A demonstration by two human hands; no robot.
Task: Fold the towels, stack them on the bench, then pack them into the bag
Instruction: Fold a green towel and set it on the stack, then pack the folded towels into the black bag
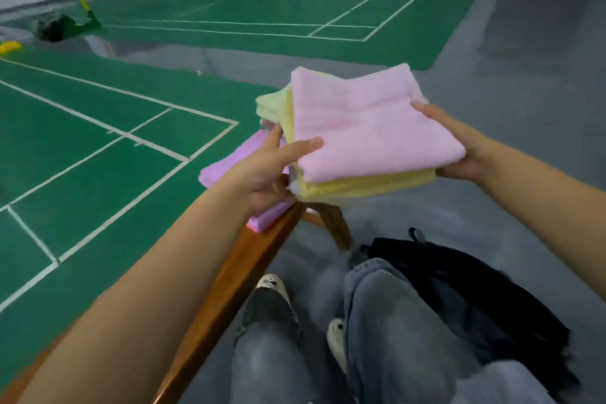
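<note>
Near the centre of the frame, both hands hold a small stack of folded towels in the air above the end of the wooden bench [249, 259]. On top lies the pink towel [367, 128]; under it is the yellow towel [367, 185], and a pale green towel [272, 103] sticks out at the stack's far left corner. The left hand [265, 170] grips the near left edge, thumb laid across the pink top and fingers curled underneath. The right hand [459, 147] clamps the right edge the same way, thumb on top, fingers below. Holding both sides keeps the layers pressed together so the stack does not slide apart while it is carried.

Below the left hand, a purple towel [226, 167] lies folded on the bench end, with what looks like a pink one beneath it, though the blur makes that uncertain.

Toward the lower right of the frame, a black bag [459, 282] sits on the grey floor beside the person's jeans-clad legs, near the bench. Judging by this, the folding looks done and packing is under way, with the lifted stack probably bound for the bag. Whether the bag's mouth is open cannot be made out.
</note>
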